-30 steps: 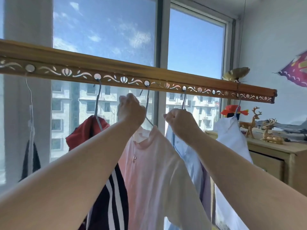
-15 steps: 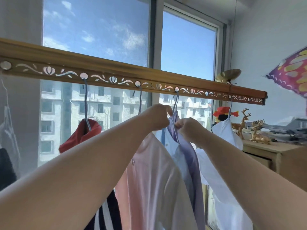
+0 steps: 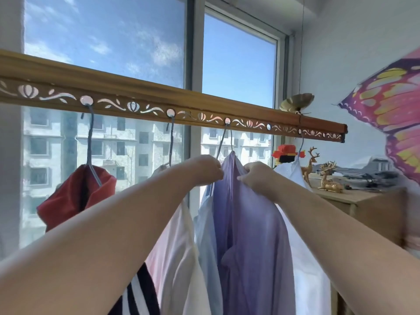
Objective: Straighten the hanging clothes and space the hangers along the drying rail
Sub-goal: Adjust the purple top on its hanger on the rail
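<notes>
A carved wooden drying rail (image 3: 145, 94) with round holes runs across the window. Hangers hook into the holes. From left hang a red and dark striped garment (image 3: 75, 196), a pale pink shirt (image 3: 175, 246), a light blue shirt (image 3: 205, 223), a purple shirt (image 3: 252, 235) and a white shirt (image 3: 288, 171). My left hand (image 3: 208, 170) pinches the purple shirt's collar on its left side. On the right side of the same collar, my right hand (image 3: 255, 176) grips the fabric. Both hands sit just below the hanger hook (image 3: 223, 142).
A wooden cabinet (image 3: 359, 205) stands at the right with gold deer figures (image 3: 329, 180) and a red hat figure (image 3: 284, 153) on top. A butterfly kite (image 3: 391, 114) hangs on the right wall. A thin cord (image 3: 301, 42) rises from the rail's right end.
My left hand left the pink shirt's hanger and moved right to the purple shirt. Both hands now hold its collar. The view has shifted right.
</notes>
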Tool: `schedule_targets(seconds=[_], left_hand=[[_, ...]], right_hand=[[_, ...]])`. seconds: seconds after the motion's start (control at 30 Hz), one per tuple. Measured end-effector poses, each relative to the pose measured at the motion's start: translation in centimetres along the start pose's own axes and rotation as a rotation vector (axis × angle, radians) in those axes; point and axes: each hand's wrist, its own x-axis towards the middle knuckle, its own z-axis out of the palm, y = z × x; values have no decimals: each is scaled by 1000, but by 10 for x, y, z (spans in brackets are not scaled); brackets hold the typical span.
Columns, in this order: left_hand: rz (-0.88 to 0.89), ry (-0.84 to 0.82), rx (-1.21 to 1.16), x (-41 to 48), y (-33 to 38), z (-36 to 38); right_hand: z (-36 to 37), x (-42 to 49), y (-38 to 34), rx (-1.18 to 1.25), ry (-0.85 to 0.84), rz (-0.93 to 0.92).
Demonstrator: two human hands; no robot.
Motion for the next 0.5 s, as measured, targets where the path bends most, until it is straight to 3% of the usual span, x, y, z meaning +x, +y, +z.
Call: schedule_targets(seconds=[0.3,0.5], left_hand=[[42,49,129,4,-12,12],[25,1,223,4,-19,15]], right_hand=[[-2,4,8,46,169,-98],[-30,7,19,56,156,-64]])
